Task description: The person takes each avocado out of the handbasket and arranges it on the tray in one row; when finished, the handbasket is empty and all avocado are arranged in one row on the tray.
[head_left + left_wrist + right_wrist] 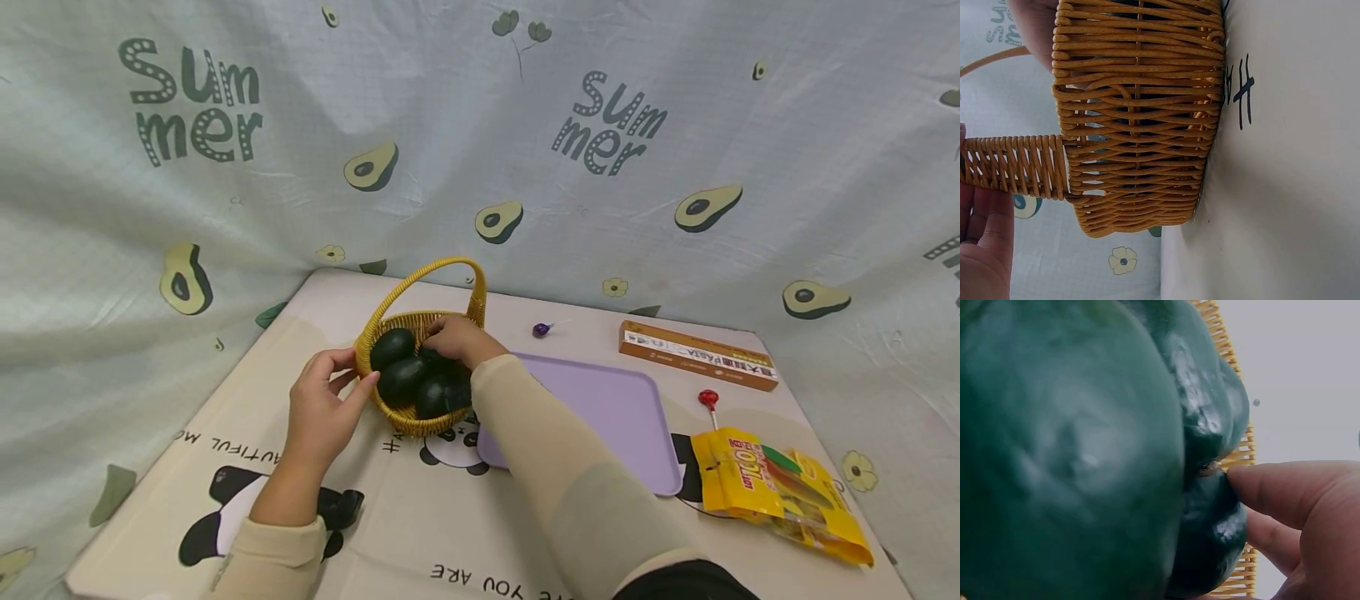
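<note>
A yellow wicker basket with an arched handle holds several shiny dark green avocados. At its left side my left hand pinches the base of the handle between thumb and fingers. My right hand reaches into the back right of the basket. In the right wrist view its thumb and fingers are around a dark avocado, near a brown stem end. A larger avocado fills the left of that view, close to the camera. The fingers' far side is hidden behind the fruit.
A lilac tray lies right of the basket, partly under the right forearm. Behind it is a purple lollipop. Further right are a pasta box, a red lollipop and a yellow snack bag. A printed curtain hangs behind.
</note>
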Demonstrator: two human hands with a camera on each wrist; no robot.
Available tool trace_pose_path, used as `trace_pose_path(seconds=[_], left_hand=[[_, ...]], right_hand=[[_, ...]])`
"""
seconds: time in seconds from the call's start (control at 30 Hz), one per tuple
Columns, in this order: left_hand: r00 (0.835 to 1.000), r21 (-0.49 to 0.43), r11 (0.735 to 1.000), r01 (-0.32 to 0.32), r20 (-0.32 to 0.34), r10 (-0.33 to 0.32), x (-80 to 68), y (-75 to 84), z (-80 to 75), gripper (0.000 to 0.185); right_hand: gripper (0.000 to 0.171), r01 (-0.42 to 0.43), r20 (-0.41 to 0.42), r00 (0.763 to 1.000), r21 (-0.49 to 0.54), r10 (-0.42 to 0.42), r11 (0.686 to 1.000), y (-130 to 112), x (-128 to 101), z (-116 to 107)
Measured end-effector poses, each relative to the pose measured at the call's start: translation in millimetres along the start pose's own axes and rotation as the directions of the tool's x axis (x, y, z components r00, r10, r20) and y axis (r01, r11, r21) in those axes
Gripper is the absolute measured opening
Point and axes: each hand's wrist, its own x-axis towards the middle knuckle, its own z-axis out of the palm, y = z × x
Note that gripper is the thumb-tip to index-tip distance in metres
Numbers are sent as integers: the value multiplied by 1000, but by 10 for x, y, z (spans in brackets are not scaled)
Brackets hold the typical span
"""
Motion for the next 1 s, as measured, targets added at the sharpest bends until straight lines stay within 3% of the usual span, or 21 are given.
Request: trace_pose_path(seconds=[0.2,0.43,0.6,0.8,1.0], left_hand=[[1000,-19,1000,-4,-6,4,-5,-3,10,37],[1000,-29,999,-12,-12,12,-10,-14,18,36],[1000,-28,1000,0,-8,-1,-15,-7,2,34],[1000,-37,999,1,-11,-2,-3,11,-11,32],[1000,-33,999,-2,-7,2,0,15,-14,32]], right_hand=[[41,-16,-15,1000,-10,16,1000,24,43,-35],[47,-3,24,1000,7,3,1000,31,33,-68],[49,9,53,999,96,-14,995,-9,-64,-115],[45,45,47,997,248,-59,968,-19,-121,-174],[60,134,32,989,210,-144,969,54,-170,-231]])
